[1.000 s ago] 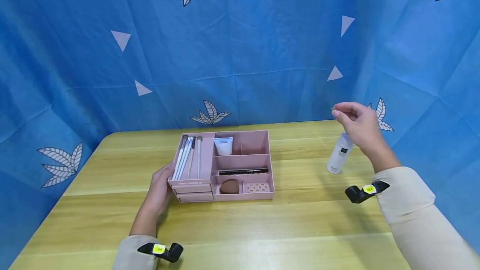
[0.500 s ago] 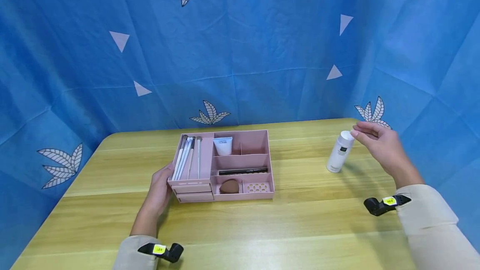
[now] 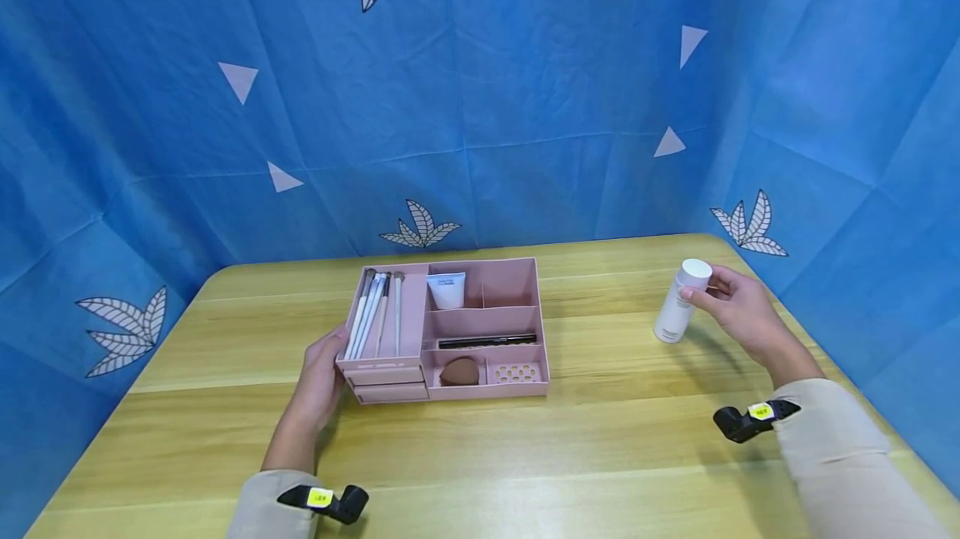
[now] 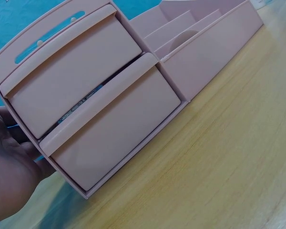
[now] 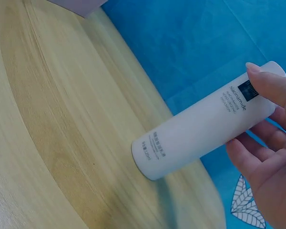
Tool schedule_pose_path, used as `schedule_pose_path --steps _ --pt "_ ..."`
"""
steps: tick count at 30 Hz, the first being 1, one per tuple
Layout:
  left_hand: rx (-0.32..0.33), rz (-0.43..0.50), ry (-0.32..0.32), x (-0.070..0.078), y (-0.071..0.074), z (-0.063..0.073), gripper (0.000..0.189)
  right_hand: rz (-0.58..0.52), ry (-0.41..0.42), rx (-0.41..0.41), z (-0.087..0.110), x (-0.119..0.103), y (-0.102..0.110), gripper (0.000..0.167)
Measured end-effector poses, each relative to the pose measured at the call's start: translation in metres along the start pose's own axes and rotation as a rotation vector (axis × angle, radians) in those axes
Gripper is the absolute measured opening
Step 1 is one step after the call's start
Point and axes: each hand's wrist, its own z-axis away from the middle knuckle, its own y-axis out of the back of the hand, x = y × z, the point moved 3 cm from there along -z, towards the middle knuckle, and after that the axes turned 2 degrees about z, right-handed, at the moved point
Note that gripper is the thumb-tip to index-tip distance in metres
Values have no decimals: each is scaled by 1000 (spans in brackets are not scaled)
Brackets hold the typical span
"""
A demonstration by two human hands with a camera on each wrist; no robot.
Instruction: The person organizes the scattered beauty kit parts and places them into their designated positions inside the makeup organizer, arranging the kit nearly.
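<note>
A white lotion bottle (image 3: 678, 306) with printed label, upright in the head view, stands on the right of the table. My right hand (image 3: 742, 314) grips its upper part, thumb on the front and fingers round the far side. The right wrist view shows the bottle (image 5: 200, 121) between thumb and fingers. A pink desk organizer (image 3: 483, 323) sits left of centre, and my left hand (image 3: 318, 381) rests with its fingers against the organizer's left side. In the left wrist view two shut drawers (image 4: 119, 129) face me, and part of the fingers is hidden behind the organizer's side wall.
Inside the organizer lie several makeup brushes (image 3: 367, 314), a small white tube (image 3: 447, 291), black pens (image 3: 487, 341) and a brown makeup sponge (image 3: 459, 371). The wooden table (image 3: 600, 447) meets a blue patterned cloth (image 3: 480, 106) at its back and sides.
My right hand has drawn back to the right from above the bottle, then come down and in to hold its upper part. The left hand and organizer have stayed put.
</note>
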Motion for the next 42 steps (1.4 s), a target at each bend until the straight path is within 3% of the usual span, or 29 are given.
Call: schedule_pose_path --steps 10,18,24,33,42 --pt "-5 -16 -3 1 -1 0 49 -39 -8 11 1 -2 -3 65" --pt "-1 7 -19 0 0 0 49 -8 7 -15 1 -18 -7 67" --pt "-12 -8 -13 0 0 0 50 -14 26 -17 0 -43 -12 68" --pt "-22 -21 1 1 0 0 51 -107 97 -33 -6 -86 -25 61" --pt "-7 17 -44 -1 1 -1 50 -191 191 -65 -12 -128 -43 53"
